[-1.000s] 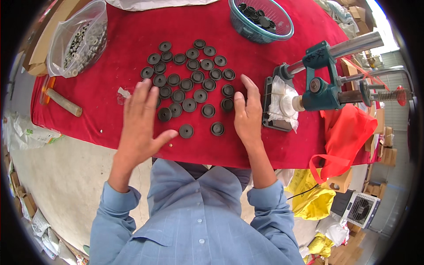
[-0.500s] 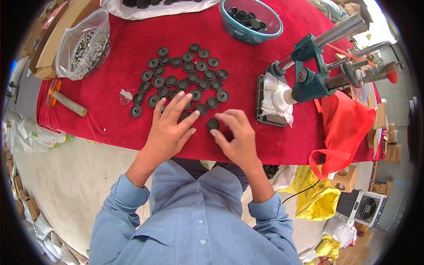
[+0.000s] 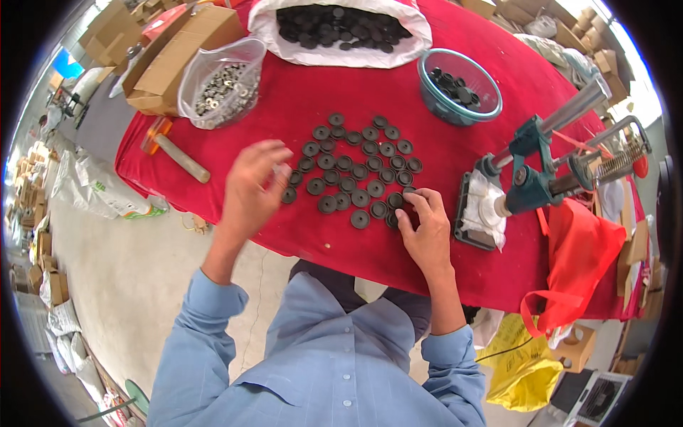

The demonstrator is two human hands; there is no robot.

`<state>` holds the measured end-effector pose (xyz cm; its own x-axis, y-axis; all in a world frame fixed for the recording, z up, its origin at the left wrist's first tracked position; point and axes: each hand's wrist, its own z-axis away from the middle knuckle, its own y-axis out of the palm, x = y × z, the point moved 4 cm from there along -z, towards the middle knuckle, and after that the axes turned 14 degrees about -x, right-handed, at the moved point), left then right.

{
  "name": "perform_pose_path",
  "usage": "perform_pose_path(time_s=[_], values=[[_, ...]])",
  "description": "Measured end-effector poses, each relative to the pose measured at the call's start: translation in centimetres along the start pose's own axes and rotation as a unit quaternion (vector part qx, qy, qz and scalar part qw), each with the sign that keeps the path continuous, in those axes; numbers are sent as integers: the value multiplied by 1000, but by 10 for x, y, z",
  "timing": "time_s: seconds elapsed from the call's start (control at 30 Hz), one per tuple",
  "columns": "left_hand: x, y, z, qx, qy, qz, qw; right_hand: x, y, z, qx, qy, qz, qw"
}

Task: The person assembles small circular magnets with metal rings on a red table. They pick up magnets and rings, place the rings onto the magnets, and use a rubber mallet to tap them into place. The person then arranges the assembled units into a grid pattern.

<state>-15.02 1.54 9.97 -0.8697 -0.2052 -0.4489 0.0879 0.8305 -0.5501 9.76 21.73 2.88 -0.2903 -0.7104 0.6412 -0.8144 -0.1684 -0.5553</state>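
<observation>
While my right hand (image 3: 431, 235) rests low at the right edge of the scattered black discs (image 3: 359, 171), its fingers are loosely bent, with the thumb parted from the forefinger. Its tips are right at the outermost discs; whether they grip one, I can't tell. My left hand (image 3: 250, 186) is lifted at the group's left side, half curled and blurred, so I can't tell if it holds anything. The discs lie loose between my hands on the red-covered worktop (image 3: 341, 92), some touching, others just apart. Left of them are a wooden-handled hammer (image 3: 182, 158) and a clear bag (image 3: 191, 84) of small metal parts. Beyond, a teal bowl (image 3: 442, 107) holds more black pieces. A green hand press (image 3: 530, 173) stands to my right.
</observation>
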Motion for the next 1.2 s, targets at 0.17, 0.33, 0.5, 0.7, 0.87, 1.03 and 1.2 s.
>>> perform_pose_path(time_s=[0.17, 0.33, 0.5, 0.7, 0.87, 1.03, 1.2], values=[[105, -38, -97, -63, -41, -117, 990, 2, -1, -19, -73, 13, -66, 995], [230, -4, -184, 146, -77, -244, 956, -20, -10, -18, -130, 60, -81, 986], [297, 45, -169, 169, 13, -377, 911, -39, -9, -5, -135, 110, -126, 977], [245, 70, -140, 89, 13, -409, 908, -31, -14, -9, -119, 109, -107, 981], [247, 62, -138, 34, 50, -364, 929, -30, -13, -9, -121, 96, -111, 982], [242, 60, -134, 33, 47, -356, 933, -28, -14, -10, -124, 106, -119, 979], [226, 64, -127, 54, 60, -387, 919, -31, -15, -8, -127, 106, -117, 979]])
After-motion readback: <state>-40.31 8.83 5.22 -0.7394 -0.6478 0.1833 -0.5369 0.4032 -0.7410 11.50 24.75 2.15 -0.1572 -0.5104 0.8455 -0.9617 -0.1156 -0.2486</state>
